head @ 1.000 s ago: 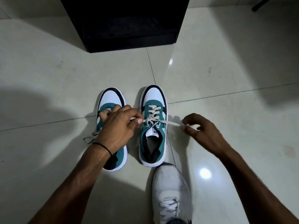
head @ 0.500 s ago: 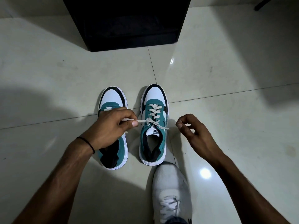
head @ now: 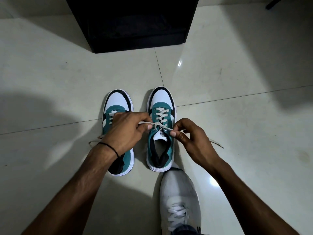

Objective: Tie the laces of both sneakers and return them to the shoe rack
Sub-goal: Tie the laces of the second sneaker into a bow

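Observation:
Two teal, white and black sneakers stand side by side on the tiled floor, toes pointing away from me. Over the left sneaker (head: pixel 118 101) reaches my left hand (head: pixel 125 133), pinching one end of the right sneaker's lace (head: pixel 147 123). My right hand (head: pixel 189 138) pinches the other end just right of the right sneaker (head: pixel 160 126), at its tongue. A single crossed knot sits between my fingertips. The left sneaker's lace (head: pixel 94 141) lies loose on the floor beside it.
A black shoe rack (head: pixel 132 22) stands on the floor just beyond the sneakers. My own foot in a white sneaker (head: pixel 177 197) rests right behind the right sneaker's heel. A loose lace tail (head: pixel 216 144) trails to the right of my right hand.
My right hand has moved in from the right to the knot and pinched the lace near the tongue. My left hand has kept its hold on the other end.

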